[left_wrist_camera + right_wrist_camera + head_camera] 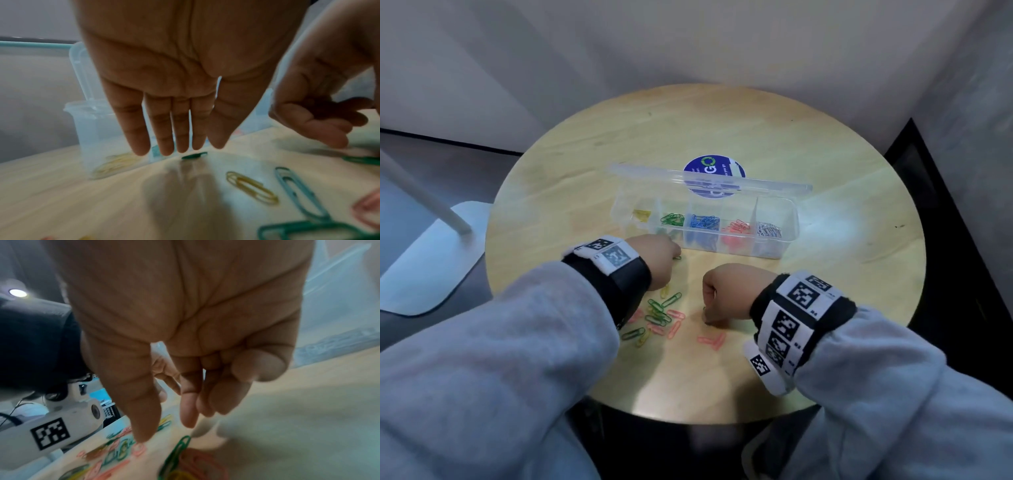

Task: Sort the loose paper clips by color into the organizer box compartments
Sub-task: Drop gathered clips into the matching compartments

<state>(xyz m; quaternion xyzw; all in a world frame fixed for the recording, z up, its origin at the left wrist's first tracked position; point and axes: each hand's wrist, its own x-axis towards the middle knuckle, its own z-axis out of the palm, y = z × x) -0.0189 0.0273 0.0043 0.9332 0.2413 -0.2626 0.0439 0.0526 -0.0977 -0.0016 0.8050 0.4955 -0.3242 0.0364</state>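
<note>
Looking at the loose paper clips (659, 315): lying in a heap at the lower middle of the head view, flat on the table (842, 171), with green, yellow and pink all mixed up. Just above them in the frame, the clear organizer box (791, 222), lid up, with yellow, green, blue, red and silver clips each in a separate part.

Left hand (657, 257) released, fingers straight and close together, tips hanging right by one green clip (194, 155) next to the near wall of the box. Holding nothing. Right hand (726, 291) in the middle of the frame, fingers loosely bent and pointing down at the table near the pink clips. Nothing seen in its grip.

Probably very light and thin. Stiff wire with a smooth coat, so likely slippery and hard to lift off a flat top. Likely to hook onto each other in the heap too. Best to pinch one by a round end with thumb and first finger, or to slide it free first and then lift.

For writing: a round blue sticker (714, 168) behind the box, with big letters that look like "GO". Small words there too blurry to read. Black and white square codes on both wrist bands (801, 298)
</note>
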